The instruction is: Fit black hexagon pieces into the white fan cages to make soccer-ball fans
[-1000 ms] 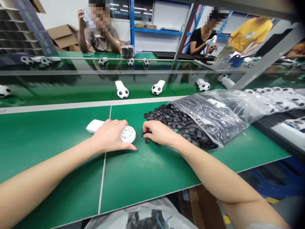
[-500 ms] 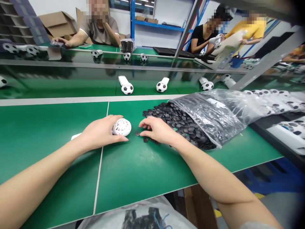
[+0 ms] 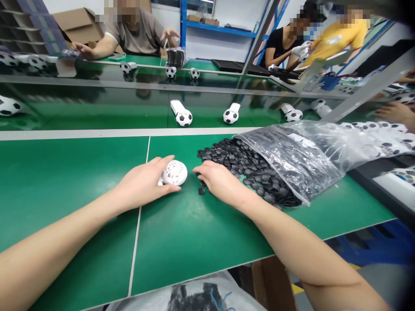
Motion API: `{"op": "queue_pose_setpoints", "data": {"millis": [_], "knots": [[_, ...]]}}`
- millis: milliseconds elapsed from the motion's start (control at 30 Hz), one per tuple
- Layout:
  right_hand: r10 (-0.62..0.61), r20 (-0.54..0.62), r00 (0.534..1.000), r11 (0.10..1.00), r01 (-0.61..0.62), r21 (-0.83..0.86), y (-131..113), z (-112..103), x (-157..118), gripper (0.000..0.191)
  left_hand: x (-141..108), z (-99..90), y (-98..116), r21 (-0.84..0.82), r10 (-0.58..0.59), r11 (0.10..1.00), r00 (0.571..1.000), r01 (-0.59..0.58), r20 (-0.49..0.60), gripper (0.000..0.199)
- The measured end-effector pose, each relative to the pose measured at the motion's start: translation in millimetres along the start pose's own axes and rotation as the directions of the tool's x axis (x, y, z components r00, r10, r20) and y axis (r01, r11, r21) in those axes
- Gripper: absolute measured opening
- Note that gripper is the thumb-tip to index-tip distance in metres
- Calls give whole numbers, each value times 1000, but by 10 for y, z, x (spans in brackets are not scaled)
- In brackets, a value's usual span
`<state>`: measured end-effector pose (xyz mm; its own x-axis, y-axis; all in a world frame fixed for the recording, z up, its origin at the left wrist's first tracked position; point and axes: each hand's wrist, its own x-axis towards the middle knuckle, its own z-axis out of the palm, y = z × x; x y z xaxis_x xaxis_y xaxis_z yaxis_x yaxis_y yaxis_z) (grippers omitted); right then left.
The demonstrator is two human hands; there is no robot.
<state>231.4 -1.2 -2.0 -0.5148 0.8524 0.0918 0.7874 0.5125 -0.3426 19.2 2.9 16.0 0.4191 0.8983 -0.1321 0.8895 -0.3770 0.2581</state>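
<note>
1. My left grip (image 3: pixel 142 183) is cupped narrow over a white lattice ball (image 3: pixel 174 172), holding it against the tabletop (image 3: pixel 81 181). A bit of white handle (image 3: pixel 160 182) shows under my fingers.
2. My right grip (image 3: pixel 220 181) lies low at the near edge of a pile of black hexagonal pieces (image 3: pixel 246 166). I can't tell whether it pinches one.
3. A narrow gap separates my hands, with a loose hexagonal piece (image 3: pixel 201 191) just beside my right hand.
4. Right of that grip, the pile spills from a clear plastic bag (image 3: pixel 301 160).
5. Ahead, a grey strip (image 3: pixel 97 134) edges the tabletop.
6. Behind my wrists, the tabletop runs to its front edge (image 3: pixel 194 278).
</note>
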Motion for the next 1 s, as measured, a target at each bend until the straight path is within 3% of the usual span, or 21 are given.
{"op": "queue_pose_setpoints", "data": {"millis": [133,300,433,733,867,1000], "knots": [[44,-140,989,974,-11,226,-59,-88,-22,13,-9,35,60,4,-19,1000,1000,20,-21,77],[-34,-239,970,938,114,329,-191,-46,-42,6,-22,60,86,22,-16,1000,998,17,-60,76],[-58,-201,978,895,140,423,-237,41,-36,7,-24,55,106,27,-12,1000,998,14,-59,79],[-13,-263,965,899,126,419,-262,99,-22,4,-35,36,123,-26,-22,999,998,20,-62,69],[90,-222,971,872,30,488,-238,127,-11,21,-19,40,102,-59,-12,998,997,8,-73,67],[150,-108,983,780,-51,624,-224,187,3,39,0,45,81,-96,12,995,997,-19,-71,61]]}}
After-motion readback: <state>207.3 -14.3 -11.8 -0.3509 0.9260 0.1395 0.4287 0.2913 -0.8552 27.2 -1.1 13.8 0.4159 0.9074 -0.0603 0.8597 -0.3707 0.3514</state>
